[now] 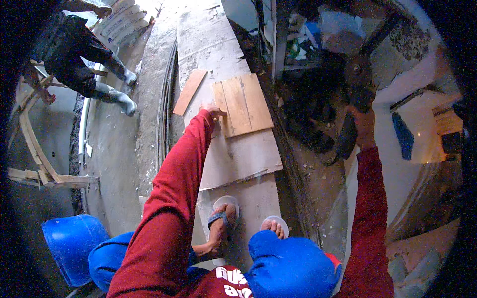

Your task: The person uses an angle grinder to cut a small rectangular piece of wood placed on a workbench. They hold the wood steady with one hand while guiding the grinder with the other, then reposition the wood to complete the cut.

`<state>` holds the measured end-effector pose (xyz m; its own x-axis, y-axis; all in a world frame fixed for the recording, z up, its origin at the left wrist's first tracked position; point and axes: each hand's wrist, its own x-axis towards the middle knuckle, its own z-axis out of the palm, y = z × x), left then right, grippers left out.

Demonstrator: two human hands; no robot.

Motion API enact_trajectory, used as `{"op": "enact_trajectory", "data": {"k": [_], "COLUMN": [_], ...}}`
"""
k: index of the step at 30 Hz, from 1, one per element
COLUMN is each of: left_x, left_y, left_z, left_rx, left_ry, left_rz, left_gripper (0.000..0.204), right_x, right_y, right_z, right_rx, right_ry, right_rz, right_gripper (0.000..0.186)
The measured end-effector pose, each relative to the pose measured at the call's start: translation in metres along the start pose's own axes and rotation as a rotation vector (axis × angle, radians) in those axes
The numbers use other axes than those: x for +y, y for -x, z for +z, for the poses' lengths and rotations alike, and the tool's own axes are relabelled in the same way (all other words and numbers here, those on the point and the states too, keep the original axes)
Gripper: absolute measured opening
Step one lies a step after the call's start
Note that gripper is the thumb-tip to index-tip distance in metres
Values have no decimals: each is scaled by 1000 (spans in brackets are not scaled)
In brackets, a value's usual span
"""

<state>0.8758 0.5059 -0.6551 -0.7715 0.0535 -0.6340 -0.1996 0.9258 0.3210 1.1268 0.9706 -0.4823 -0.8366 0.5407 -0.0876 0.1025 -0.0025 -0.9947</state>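
Observation:
My left hand (212,111) reaches forward in its red sleeve and rests its fingers on the near left edge of a light wooden panel (246,103) made of joined planks. The panel lies on a long grey board (233,154) that I squat on in sandals. Off to the right, my right hand (362,125) is raised and closed on the handle of a dark power tool (357,77) with a round body. A narrow loose wooden strip (190,91) lies just left of the panel.
Another person (84,54) in dark trousers and pale boots stands at the upper left on the concrete floor. A blue barrel (72,243) sits at the lower left beside a rough wooden frame (37,149). Dark hoses (166,104) run along the board's left side.

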Motion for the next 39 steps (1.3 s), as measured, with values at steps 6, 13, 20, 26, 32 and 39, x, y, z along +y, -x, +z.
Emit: {"op": "enact_trajectory", "data": {"k": [6, 13, 20, 26, 32, 39], "left_x": [28, 65, 32, 95, 186, 151], "left_y": [53, 124, 113, 45, 59, 85], "left_z": [-58, -129, -99, -81, 9, 74], "left_rx": [-297, -244, -489, -648, -261, 303], "left_ry": [675, 484, 639, 138, -407, -648], "left_rz": [81, 232, 338, 973, 1027, 1174], "left_gripper": [34, 40, 40, 29, 23, 43], "right_x": [-17, -40, -89, -110, -93, -83], "right_y": [12, 31, 60, 72, 73, 83], "right_z": [-1, -20, -29, -31, -13, -5], "right_rx": [8, 31, 94, 100, 102, 93], "right_ry": [151, 73, 325, 321, 298, 386], "right_rz": [-171, -164, -161, 4, 70, 81], "right_gripper": [38, 47, 41, 40, 41, 42]}}
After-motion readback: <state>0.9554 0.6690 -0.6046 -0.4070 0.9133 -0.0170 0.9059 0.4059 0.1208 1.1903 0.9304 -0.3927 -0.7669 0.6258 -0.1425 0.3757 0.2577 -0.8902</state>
